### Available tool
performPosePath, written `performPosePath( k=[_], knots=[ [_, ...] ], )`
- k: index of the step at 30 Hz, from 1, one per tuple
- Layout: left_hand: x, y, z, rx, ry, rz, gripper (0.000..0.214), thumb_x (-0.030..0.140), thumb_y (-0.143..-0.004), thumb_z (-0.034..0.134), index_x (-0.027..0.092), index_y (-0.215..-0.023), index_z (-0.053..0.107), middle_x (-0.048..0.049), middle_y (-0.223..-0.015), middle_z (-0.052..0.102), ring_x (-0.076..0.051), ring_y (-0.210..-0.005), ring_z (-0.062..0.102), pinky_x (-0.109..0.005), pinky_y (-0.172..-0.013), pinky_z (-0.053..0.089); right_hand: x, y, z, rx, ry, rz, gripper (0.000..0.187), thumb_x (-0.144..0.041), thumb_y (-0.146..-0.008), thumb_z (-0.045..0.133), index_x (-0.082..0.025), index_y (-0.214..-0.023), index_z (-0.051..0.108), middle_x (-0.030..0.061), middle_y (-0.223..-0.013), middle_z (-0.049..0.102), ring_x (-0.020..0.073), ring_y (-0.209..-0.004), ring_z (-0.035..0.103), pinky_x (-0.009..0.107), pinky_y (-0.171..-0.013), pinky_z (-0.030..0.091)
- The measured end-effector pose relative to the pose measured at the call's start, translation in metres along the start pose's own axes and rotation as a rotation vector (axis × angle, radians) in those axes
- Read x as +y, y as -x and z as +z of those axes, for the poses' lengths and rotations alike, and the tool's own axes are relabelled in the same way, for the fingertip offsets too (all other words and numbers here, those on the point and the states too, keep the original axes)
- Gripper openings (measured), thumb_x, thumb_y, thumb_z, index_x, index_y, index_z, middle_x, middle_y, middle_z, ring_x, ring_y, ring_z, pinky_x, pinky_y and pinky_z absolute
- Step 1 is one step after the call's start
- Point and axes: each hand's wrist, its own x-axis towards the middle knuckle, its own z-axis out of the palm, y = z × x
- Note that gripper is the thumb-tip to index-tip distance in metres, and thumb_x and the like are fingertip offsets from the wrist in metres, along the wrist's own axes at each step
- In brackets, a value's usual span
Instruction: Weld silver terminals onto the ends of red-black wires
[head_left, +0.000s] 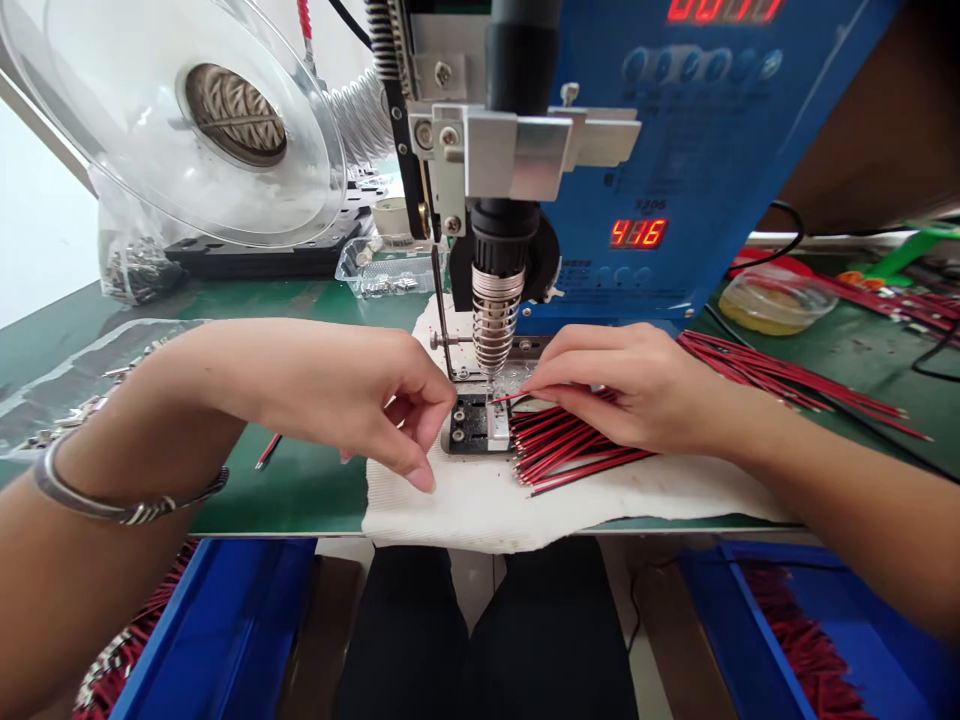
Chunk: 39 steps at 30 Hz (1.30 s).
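Note:
My right hand (615,385) pinches a thin red wire (516,397) between thumb and fingers. The wire points left, its end at the small white block (498,425) of a black fixture (470,425), just under the soldering iron tip (491,378). A bundle of red and black wires (566,445) lies beneath that hand on a white cloth (457,505). Left of the fixture, my left hand (375,400) hangs with curled fingers, its thumb apart from the index finger. Nothing shows between them; the inner fingers are partly hidden.
A blue soldering machine (675,180) with red digits rises behind. To the left are a clear reel (150,130), a plastic tray of metal parts (390,280) and a bag of connectors (75,410). More wires (795,375) lie right. Blue bins (225,620) sit below the table.

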Motion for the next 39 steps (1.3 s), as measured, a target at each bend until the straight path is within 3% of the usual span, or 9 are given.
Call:
performPosePath(
  k=[3, 9, 13, 17, 21, 24, 28, 32, 39],
  knots=[
    [-0.007, -0.001, -0.001, 0.019, 0.082, 0.002, 0.029, 0.033, -0.082, 0.078, 0.018, -0.064, 0.061, 0.0037, -0.055, 0.061, -0.009, -0.047, 0.053, -0.016, -0.045, 0.041, -0.001, 0.0, 0.0, -0.028, -0.008, -0.001, 0.017, -0.015, -0.101, 0.057, -0.012, -0.104, 0.073, 0.0081, -0.095, 0.071, 0.0136, -0.078, 0.067, 0.025, -0.067, 0.051],
    [-0.024, -0.005, -0.001, 0.075, 0.18, 0.1, 0.024, 0.04, -0.091, 0.071, 0.018, -0.084, 0.076, 0.0004, -0.06, 0.068, -0.01, -0.053, 0.058, -0.016, -0.05, 0.045, -0.004, 0.002, -0.002, -0.044, 0.031, 0.022, 0.017, -0.017, -0.101, 0.056, -0.015, -0.104, 0.073, 0.0066, -0.095, 0.072, 0.0139, -0.078, 0.067, 0.026, -0.066, 0.051],
    [-0.027, -0.008, 0.001, 0.111, 0.198, 0.164, 0.032, 0.045, -0.096, 0.061, 0.021, -0.1, 0.082, -0.0073, -0.094, 0.077, -0.015, -0.071, 0.066, -0.019, -0.056, 0.053, -0.007, 0.003, 0.001, -0.023, 0.049, 0.089, 0.019, -0.017, -0.101, 0.056, -0.014, -0.104, 0.074, 0.0063, -0.094, 0.072, 0.0145, -0.079, 0.067, 0.027, -0.067, 0.05],
    [-0.022, -0.002, 0.001, 0.086, 0.16, 0.105, 0.033, 0.035, -0.096, 0.06, 0.024, -0.122, 0.077, -0.0076, -0.118, 0.074, -0.015, -0.076, 0.067, -0.02, -0.063, 0.055, -0.012, 0.001, 0.005, 0.014, 0.046, 0.176, 0.016, -0.017, -0.099, 0.059, -0.014, -0.101, 0.075, 0.0055, -0.094, 0.073, 0.0149, -0.08, 0.067, 0.028, -0.068, 0.049],
    [-0.02, 0.003, -0.001, 0.087, 0.159, 0.055, 0.037, 0.032, -0.095, 0.059, 0.024, -0.129, 0.07, -0.0029, -0.094, 0.075, -0.011, -0.06, 0.064, -0.019, -0.06, 0.053, -0.018, -0.001, 0.007, 0.035, 0.036, 0.218, 0.014, -0.017, -0.098, 0.061, -0.015, -0.097, 0.075, 0.005, -0.092, 0.074, 0.0143, -0.079, 0.067, 0.027, -0.065, 0.047],
    [-0.022, 0.0, -0.001, 0.078, 0.274, 0.027, 0.03, 0.033, -0.089, 0.069, 0.017, -0.114, 0.071, -0.0019, -0.081, 0.075, -0.011, -0.055, 0.061, -0.018, -0.053, 0.05, -0.021, -0.002, 0.008, 0.056, 0.037, 0.239, 0.012, -0.016, -0.096, 0.063, -0.015, -0.094, 0.075, 0.0041, -0.088, 0.073, 0.0133, -0.073, 0.065, 0.028, -0.062, 0.045],
    [-0.024, -0.005, 0.0, 0.104, 0.33, 0.058, 0.025, 0.037, -0.085, 0.075, 0.013, -0.093, 0.075, -0.0058, -0.082, 0.079, -0.01, -0.051, 0.057, -0.02, -0.051, 0.05, -0.023, -0.002, 0.008, 0.06, 0.026, 0.277, 0.011, -0.018, -0.096, 0.064, -0.015, -0.093, 0.075, 0.0031, -0.084, 0.071, 0.0121, -0.066, 0.059, 0.028, -0.06, 0.042],
    [-0.022, -0.006, 0.002, 0.156, 0.292, 0.13, 0.026, 0.037, -0.09, 0.072, 0.012, -0.097, 0.078, -0.0067, -0.085, 0.08, -0.01, -0.058, 0.06, -0.019, -0.056, 0.051, -0.025, -0.002, 0.008, 0.064, 0.016, 0.307, 0.01, -0.02, -0.095, 0.066, -0.018, -0.089, 0.073, 0.0018, -0.081, 0.07, 0.0127, -0.065, 0.058, 0.029, -0.06, 0.042],
    [-0.021, -0.005, 0.003, 0.166, 0.205, 0.097, 0.023, 0.031, -0.092, 0.068, 0.012, -0.101, 0.079, -0.0061, -0.089, 0.079, -0.011, -0.062, 0.064, -0.019, -0.063, 0.053, -0.028, -0.004, 0.011, 0.066, 0.016, 0.339, 0.011, -0.022, -0.096, 0.065, -0.02, -0.087, 0.072, 0.0009, -0.079, 0.07, 0.0122, -0.058, 0.054, 0.03, -0.058, 0.04]
  ],
)
